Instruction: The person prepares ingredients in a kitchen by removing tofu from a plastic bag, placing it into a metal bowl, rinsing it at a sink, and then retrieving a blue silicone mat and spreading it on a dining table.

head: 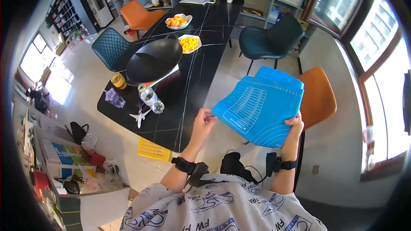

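Note:
A folded blue silicone baking mat (pixel 260 106) with white rulings and a printed chart is held up in front of me, to the right of the black table (pixel 205 54). My left hand (pixel 205 118) pinches its left corner between thumb and fingers. Its lower right edge is gripped by my right hand (pixel 294 122), the thumb on the face towards me and the other fingers partly hidden behind. The mat hangs in the air, slightly bent, with its folded layers showing at the far edge.
On the table are a black wok (pixel 155 59), a water bottle (pixel 151 98), a toy airplane (pixel 140 115), a jar (pixel 118 80), a purple packet (pixel 114 98), a dish of yellow pieces (pixel 189 44) and a fruit bowl (pixel 178 21). An orange chair (pixel 318 96) stands right; a yellow crate (pixel 154 149) lies below the table edge.

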`<state>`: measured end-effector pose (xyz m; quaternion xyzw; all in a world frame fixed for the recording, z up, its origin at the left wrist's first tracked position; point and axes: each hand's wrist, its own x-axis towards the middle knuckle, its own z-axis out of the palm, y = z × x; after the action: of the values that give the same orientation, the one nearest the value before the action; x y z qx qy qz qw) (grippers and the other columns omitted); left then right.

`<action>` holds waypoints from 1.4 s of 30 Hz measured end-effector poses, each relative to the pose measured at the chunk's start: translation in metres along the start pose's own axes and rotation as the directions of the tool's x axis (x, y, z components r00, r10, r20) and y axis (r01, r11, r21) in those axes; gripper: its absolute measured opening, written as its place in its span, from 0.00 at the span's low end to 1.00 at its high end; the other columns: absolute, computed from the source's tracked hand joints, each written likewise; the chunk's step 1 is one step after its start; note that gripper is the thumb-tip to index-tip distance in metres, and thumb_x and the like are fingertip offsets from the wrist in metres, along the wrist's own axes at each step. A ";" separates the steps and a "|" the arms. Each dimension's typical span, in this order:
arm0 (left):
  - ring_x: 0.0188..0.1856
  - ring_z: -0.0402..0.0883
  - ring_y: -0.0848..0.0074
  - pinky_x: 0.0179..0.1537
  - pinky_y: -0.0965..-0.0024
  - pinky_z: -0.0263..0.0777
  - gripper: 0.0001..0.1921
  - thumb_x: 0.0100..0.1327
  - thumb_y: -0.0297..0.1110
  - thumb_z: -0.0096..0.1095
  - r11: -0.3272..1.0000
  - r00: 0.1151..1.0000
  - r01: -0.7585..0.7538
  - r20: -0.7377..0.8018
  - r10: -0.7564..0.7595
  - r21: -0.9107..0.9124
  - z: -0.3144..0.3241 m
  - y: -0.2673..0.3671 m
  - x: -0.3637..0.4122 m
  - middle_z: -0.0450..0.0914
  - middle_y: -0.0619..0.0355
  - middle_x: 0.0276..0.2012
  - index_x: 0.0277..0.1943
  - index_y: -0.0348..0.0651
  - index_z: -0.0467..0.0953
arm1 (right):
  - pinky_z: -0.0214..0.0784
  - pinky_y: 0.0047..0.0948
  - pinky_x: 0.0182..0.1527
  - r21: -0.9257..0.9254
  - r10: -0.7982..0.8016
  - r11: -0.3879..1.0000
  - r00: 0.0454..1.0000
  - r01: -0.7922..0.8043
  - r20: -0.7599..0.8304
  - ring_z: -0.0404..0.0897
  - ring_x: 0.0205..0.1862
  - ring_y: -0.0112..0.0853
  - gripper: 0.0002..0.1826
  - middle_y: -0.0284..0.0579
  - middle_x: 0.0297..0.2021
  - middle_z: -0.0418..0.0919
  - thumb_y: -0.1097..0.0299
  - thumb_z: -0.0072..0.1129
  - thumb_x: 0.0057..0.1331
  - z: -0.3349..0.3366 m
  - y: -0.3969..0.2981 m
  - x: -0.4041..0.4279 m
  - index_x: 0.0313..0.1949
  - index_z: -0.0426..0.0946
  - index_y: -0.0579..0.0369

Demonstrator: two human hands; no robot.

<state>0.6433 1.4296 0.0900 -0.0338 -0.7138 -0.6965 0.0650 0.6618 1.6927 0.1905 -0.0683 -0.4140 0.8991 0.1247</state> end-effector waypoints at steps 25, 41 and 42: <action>0.36 0.77 0.73 0.39 0.75 0.69 0.08 0.56 0.23 0.48 0.978 0.980 0.195 -0.060 -0.191 0.071 0.027 -0.103 0.326 0.78 0.54 0.33 0.38 0.36 0.72 | 0.68 0.39 0.43 -0.200 0.141 0.973 0.985 -0.118 0.103 0.72 0.36 0.44 0.31 0.51 0.36 0.70 0.73 0.45 0.36 0.101 0.103 0.493 0.46 0.63 0.62; 0.38 0.74 0.75 0.40 0.75 0.69 0.10 0.57 0.19 0.42 0.855 0.697 0.490 -0.514 -0.500 -0.167 0.094 -0.157 0.496 0.75 0.55 0.35 0.40 0.34 0.70 | 0.62 0.41 0.48 0.069 0.649 0.633 0.577 -0.771 0.496 0.70 0.42 0.45 0.32 0.49 0.39 0.72 0.75 0.54 0.34 0.127 0.361 0.803 0.46 0.67 0.60; 0.37 0.74 0.76 0.39 0.75 0.69 0.09 0.58 0.20 0.43 0.837 0.680 0.518 -0.510 -0.527 -0.175 0.098 -0.161 0.501 0.75 0.55 0.35 0.41 0.34 0.69 | 0.62 0.43 0.49 0.071 0.690 0.579 0.534 -0.812 0.489 0.69 0.43 0.47 0.32 0.50 0.41 0.71 0.76 0.55 0.34 0.117 0.372 0.811 0.47 0.66 0.60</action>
<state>0.1203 1.5023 -0.0018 0.3674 -0.6400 -0.6721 0.0610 -0.2057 1.6025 -0.0327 -0.0325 -0.2224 0.9055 -0.3598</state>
